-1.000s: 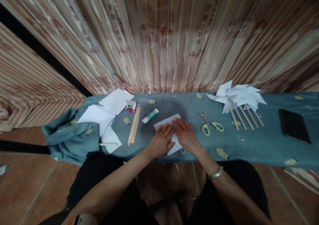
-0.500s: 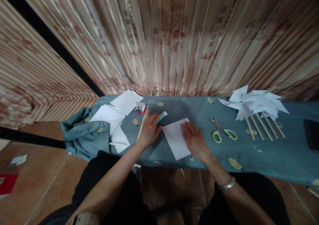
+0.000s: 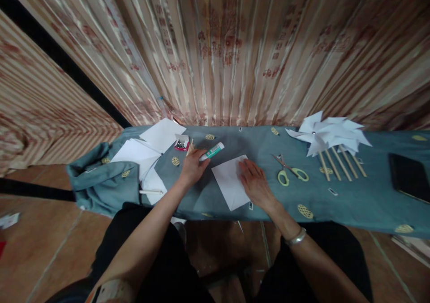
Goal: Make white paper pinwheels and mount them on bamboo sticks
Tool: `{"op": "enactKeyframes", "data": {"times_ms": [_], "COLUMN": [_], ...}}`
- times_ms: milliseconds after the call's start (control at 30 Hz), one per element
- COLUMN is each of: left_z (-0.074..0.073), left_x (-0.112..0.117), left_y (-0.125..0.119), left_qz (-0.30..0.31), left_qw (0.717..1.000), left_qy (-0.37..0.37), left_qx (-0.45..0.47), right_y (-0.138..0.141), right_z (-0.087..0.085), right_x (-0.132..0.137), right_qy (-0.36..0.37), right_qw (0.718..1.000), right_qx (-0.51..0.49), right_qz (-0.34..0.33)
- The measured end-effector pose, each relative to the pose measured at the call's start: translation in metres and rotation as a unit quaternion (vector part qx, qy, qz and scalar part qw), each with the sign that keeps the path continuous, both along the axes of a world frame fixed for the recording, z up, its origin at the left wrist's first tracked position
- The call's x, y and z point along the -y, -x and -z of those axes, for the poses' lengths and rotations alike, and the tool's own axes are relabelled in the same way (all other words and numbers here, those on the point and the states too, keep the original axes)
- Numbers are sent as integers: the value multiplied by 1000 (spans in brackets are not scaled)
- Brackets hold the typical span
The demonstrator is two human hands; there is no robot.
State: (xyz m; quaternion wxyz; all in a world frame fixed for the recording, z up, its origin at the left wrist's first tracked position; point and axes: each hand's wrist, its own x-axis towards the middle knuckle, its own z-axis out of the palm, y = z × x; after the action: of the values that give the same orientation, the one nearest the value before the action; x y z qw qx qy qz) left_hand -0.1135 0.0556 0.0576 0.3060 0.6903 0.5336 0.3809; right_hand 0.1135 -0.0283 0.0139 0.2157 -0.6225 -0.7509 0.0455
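Observation:
My left hand (image 3: 192, 166) is closed round the near end of a white glue stick with a green label (image 3: 212, 151), lifted slightly off the blue-grey tablecloth (image 3: 352, 200). A folded white sheet of paper (image 3: 230, 182) lies in front of me. My right hand (image 3: 254, 182) rests flat on that sheet's right edge, fingers stretched out, a silver bracelet on its wrist. Wooden sticks (image 3: 191, 148) lie just behind my left hand, mostly hidden by it.
Yellow-handled scissors (image 3: 289, 172) lie right of the paper. Finished white pinwheels on sticks (image 3: 331, 137) sit at the back right, a dark tablet (image 3: 408, 177) at far right. Loose white sheets (image 3: 144, 153) and a small box of pins (image 3: 181, 143) are at the left. Striped curtains hang behind.
My left hand left the paper, reached left to the glue stick and picked it up. The right hand stayed pressing the paper. The camera view shifted a little.

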Motion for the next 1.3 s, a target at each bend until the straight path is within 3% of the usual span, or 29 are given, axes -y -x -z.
{"op": "enactKeyframes", "data": {"times_ms": [100, 167, 200, 267, 333, 367, 500, 667, 767, 867, 1033, 1300], "left_z": [-9, -10, -9, -7, -5, -4, -2, 3, 8, 15, 23, 38], "left_x": [20, 35, 42, 53, 59, 61, 62, 47, 27, 6, -4, -7], "left_y": [-17, -29, -34, -43, -49, -51, -54, -39, -23, -10, -3, 1], "left_qz": [64, 123, 149, 198, 223, 228, 211, 137, 94, 85, 128, 111], "left_qw": [993, 981, 975, 963, 954, 950, 947, 976, 994, 988, 957, 969], "left_qy": [33, 77, 91, 111, 128, 137, 159, 123, 45, -28, -93, -86], "left_qx": [92, 127, 140, 148, 157, 165, 183, 118, 21, -123, -242, -205], "right_y": [-3, -4, -3, 0, 4, 5, 3, -14, -18, -18, -15, -13], "right_z": [-11, -19, -22, -28, -30, -30, -29, -27, -27, -28, -28, -24], "right_x": [2, 6, 7, 11, 14, 15, 14, 7, 5, 5, 6, 3], "right_qy": [-9, 31, 68, 145, 182, 185, 183, 213, 252, 283, 281, 287], "right_qw": [993, 961, 928, 833, 744, 713, 637, 518, 439, 378, 333, 362], "right_qx": [-117, -275, -367, -534, -643, -676, -747, -824, -858, -879, -899, -885], "right_qz": [12, 0, -7, -10, 10, 24, 57, 87, 88, 66, 50, 54]}}
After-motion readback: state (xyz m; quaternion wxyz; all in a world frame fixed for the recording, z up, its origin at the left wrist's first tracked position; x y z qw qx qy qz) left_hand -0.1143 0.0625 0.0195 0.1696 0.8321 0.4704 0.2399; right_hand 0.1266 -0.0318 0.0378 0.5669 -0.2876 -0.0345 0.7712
